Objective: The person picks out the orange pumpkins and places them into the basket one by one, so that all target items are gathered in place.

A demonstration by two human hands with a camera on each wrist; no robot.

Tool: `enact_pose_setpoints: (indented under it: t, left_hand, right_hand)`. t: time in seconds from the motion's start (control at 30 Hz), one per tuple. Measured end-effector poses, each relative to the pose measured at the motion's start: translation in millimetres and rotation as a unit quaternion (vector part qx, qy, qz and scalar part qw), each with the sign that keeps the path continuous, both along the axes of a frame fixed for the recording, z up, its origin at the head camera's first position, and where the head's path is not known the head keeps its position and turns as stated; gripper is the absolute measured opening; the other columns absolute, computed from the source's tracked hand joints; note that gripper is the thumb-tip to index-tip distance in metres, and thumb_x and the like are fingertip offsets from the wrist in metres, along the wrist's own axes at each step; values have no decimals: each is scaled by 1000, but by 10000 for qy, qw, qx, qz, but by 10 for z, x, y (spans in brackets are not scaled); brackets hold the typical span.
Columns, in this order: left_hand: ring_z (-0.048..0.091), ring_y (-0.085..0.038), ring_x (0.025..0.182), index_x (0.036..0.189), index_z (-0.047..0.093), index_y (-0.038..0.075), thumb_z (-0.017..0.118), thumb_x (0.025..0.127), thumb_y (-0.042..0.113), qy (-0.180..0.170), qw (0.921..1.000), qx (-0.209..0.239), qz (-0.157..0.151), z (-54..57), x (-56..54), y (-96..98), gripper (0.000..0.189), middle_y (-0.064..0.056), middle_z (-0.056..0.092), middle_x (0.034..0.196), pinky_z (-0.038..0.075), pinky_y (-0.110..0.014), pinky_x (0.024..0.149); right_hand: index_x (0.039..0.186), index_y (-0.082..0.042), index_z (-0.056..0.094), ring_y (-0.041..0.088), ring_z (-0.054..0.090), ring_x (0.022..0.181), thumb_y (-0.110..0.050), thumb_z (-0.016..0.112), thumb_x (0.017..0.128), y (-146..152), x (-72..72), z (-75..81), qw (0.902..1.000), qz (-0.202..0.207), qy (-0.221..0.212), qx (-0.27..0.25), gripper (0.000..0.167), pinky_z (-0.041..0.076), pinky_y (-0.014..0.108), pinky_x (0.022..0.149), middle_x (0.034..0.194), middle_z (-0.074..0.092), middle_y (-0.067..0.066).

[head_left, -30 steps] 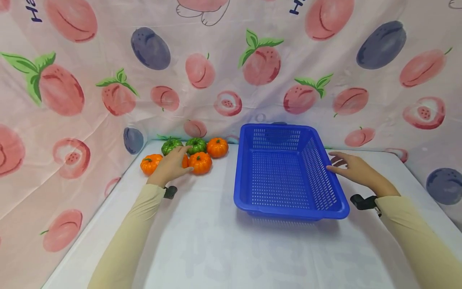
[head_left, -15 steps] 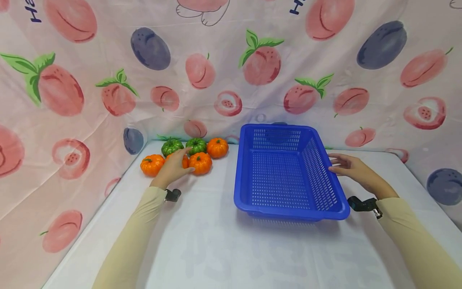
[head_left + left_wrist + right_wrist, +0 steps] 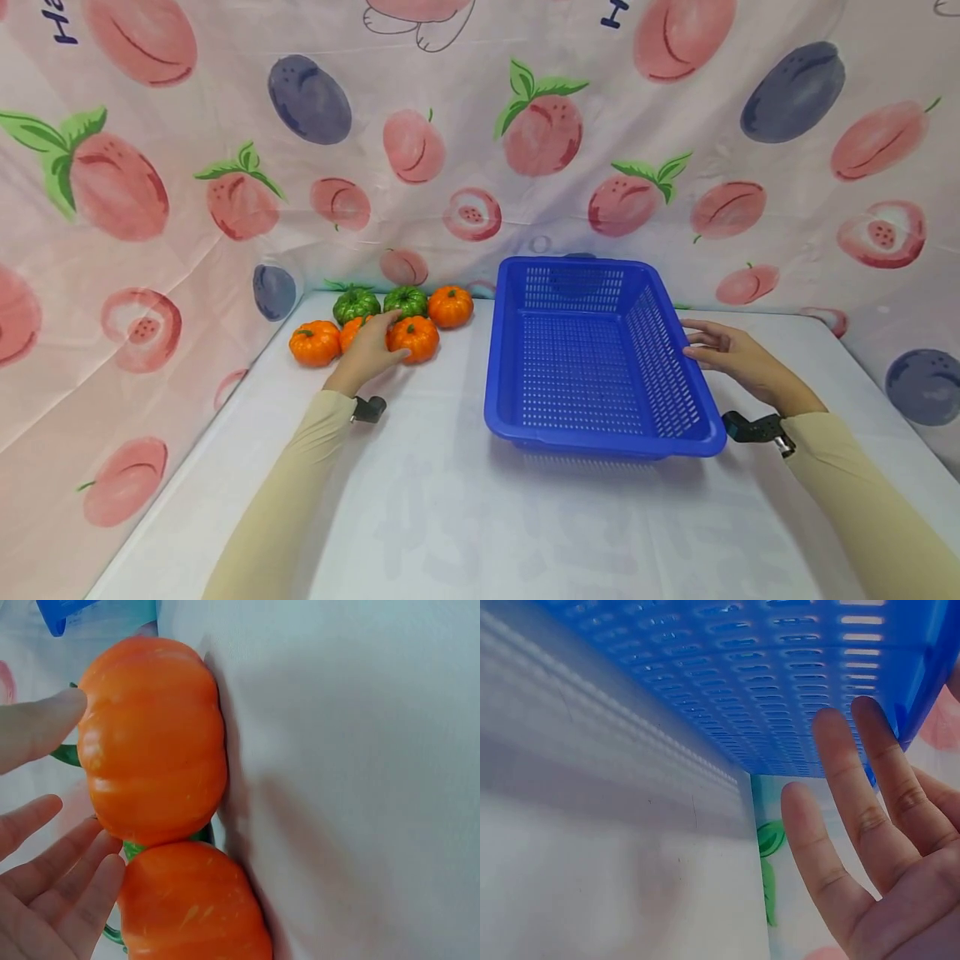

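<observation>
My left hand point(image 3: 367, 357) reaches over the front row of small pumpkins, fingers spread and thumb apart. Nearest to it is an orange pumpkin point(image 3: 415, 340); in the left wrist view the thumb overlaps its edge, and I cannot tell whether it touches. A second orange pumpkin point(image 3: 352, 335) is partly hidden behind the hand. On the right, my right hand point(image 3: 735, 357) is at the side rim of a blue plastic basket point(image 3: 491, 367). Its thumb is by the rim, while the other fingers point(image 3: 840, 754) extend nearly straight beside the perforated outer wall.
Another orange pumpkin point(image 3: 315, 343) sits at the left end. Two green pumpkins point(image 3: 356, 306) and an orange pumpkin point(image 3: 451, 307) line the back. A fruit-print cloth point(image 3: 472, 150) rises behind the white table point(image 3: 442, 500). Nothing shows inside the basket.
My left hand has shifted slightly right and toward me, showing more of the middle orange pumpkin. The right fingers have drawn closer to the basket rim. Basket and pumpkins have stayed put.
</observation>
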State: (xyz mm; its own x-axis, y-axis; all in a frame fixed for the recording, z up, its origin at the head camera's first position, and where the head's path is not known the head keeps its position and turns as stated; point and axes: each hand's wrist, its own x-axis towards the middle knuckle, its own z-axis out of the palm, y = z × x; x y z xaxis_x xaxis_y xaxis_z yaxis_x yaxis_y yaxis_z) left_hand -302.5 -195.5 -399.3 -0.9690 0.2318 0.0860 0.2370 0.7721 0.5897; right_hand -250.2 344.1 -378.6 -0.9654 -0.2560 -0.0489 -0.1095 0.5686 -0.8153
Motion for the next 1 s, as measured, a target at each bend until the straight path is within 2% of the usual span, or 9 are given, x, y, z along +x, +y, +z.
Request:
enact_pose_setpoints:
  t: [0.1, 0.23, 0.47, 0.63, 0.83, 1.0]
  left_hand:
    - [36, -37, 134, 144, 32, 4, 69, 84, 15, -45, 10000, -6, 23, -8, 10, 20, 71, -20, 39, 145, 29, -51, 113]
    - [37, -37, 133, 144, 33, 4, 69, 84, 14, -49, 10000, 3, 43, -28, 15, 33, 71, -20, 40, 144, 30, -52, 112]
    - [38, -38, 132, 143, 36, 2, 68, 83, 10, 117, 9999, -33, 21, -69, -18, 44, 68, -22, 42, 142, 30, -51, 113]
    - [39, -39, 131, 141, 37, -2, 68, 83, 10, 200, 9997, -130, 29, -71, -25, 51, 66, -23, 43, 140, 31, -51, 112]
    - [40, -40, 130, 138, 40, -4, 69, 83, 11, 173, 9995, -241, 80, -57, -26, 59, 64, -24, 44, 139, 32, -51, 112]
    - [43, -40, 128, 136, 44, -5, 70, 83, 12, 218, 9994, -272, 69, -61, -30, 75, 61, -24, 46, 137, 34, -51, 110]
  right_hand:
    - [146, 3, 23, -13, 56, 92, -25, 55, 95, 14, -1, -14, 9998, 12, -116, -161, 66, 53, 15, 81, 99, 56, -29]
    - [147, 3, 19, -14, 56, 94, -24, 54, 96, 23, -3, -13, 9988, -1, -341, -338, 68, 52, 15, 81, 98, 57, -33]
    - [147, 4, 20, -14, 56, 96, -24, 54, 96, 29, 26, 77, 9978, 158, -586, -274, 67, 54, 37, 91, 102, 56, -32]
    - [143, 8, 27, -10, 59, 96, -23, 54, 96, 43, 35, 118, 9969, 285, -711, -202, 62, 55, 29, 89, 100, 59, -30]
    - [141, 10, 29, -8, 60, 95, -25, 53, 96, 57, 21, 142, 9958, 282, -856, -169, 61, 54, 33, 91, 100, 60, -30]
    - [140, 11, 30, -6, 61, 94, -24, 54, 96, 59, 14, 142, 9950, 214, -956, -219, 61, 55, 27, 88, 97, 62, -28]
